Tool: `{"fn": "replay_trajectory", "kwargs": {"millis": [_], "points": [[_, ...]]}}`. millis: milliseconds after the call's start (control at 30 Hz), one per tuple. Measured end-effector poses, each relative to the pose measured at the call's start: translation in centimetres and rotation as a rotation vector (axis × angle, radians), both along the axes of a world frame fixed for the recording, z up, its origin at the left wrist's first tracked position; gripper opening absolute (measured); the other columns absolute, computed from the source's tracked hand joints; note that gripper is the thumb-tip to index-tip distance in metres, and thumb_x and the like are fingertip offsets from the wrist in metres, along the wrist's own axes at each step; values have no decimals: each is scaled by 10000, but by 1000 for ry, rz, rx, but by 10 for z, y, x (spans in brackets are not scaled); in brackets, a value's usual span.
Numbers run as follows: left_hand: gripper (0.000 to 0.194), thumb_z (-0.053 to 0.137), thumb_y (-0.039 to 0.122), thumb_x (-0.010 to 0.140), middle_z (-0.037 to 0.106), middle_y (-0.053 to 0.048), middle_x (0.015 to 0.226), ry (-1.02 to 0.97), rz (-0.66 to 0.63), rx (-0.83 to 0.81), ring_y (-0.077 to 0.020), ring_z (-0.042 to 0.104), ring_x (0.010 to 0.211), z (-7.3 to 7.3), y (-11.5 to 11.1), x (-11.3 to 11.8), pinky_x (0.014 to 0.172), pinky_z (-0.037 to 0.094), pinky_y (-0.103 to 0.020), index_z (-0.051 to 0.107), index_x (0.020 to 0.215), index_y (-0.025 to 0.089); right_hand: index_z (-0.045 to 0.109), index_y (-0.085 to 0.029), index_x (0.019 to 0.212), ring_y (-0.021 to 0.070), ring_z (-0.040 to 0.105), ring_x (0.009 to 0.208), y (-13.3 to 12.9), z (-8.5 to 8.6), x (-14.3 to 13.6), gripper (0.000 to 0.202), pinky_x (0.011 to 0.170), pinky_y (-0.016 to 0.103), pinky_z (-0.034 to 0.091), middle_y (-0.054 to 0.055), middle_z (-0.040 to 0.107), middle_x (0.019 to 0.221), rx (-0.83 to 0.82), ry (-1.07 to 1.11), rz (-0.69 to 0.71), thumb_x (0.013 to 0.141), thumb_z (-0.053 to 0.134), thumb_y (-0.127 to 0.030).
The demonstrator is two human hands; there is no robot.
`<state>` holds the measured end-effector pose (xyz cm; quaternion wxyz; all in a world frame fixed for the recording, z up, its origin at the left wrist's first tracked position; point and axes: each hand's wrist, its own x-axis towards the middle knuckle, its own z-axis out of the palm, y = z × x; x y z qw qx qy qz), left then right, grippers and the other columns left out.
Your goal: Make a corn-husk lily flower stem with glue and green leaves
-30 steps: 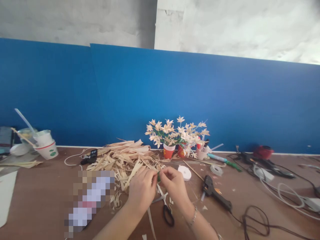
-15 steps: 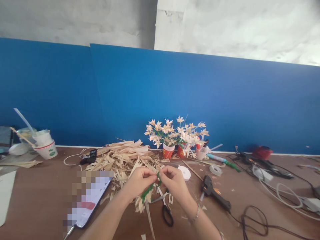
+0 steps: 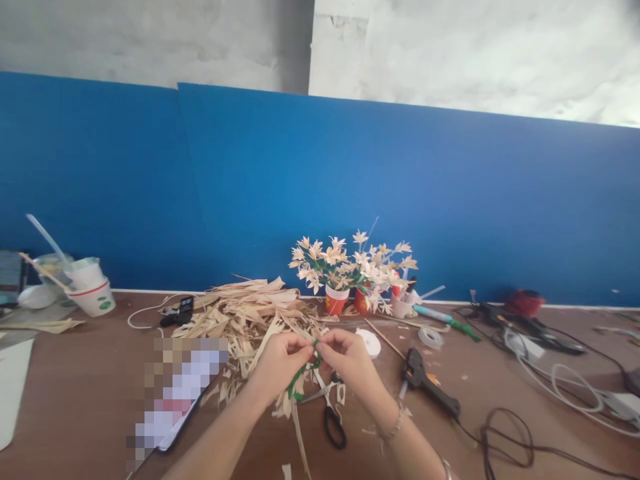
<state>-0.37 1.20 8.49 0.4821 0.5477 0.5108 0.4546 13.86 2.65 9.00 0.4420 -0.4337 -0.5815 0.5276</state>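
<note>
Between my two hands, low in the middle, is a green-wrapped stem with pale petals at its lower end. My left hand pinches it near the top from the left. My right hand is closed on the same green tip, its fingertips almost touching the left ones. Scissors with black handles lie on the table just below the hands. Behind the hands spreads a heap of dry husks. Pale flowers stand in a red paper cup beyond.
A phone lies left of my forearm. To the right are a glue gun with its cable, a clear tape roll, and a white disc. Cups stand far left; cables and a power strip lie right.
The green stem's flower end has swung slightly up and towards the right below my hands. Both hands keep their pinch in nearly the same place.
</note>
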Motion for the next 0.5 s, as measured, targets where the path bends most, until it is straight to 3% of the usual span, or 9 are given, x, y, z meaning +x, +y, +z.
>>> {"fn": "replay_trajectory", "kwargs": {"millis": [333,500], "points": [[163,591,249,672,693,-38,651,24,9,24,-164,611,615,-7,1,3,599,450,-246,696,680,123,522,-171,555,89,470,427,0,-9,-3,98,404,184,368,-34,528,468,142,-86,-119,624,559,-231],[151,577,241,683,698,-33,665,103,41,86,-172,622,644,-8,0,5,614,459,-246,689,673,139,489,-183,555,83,427,394,1,-16,-5,95,363,179,322,-43,499,451,135,-86,-150,620,546,-224]]}}
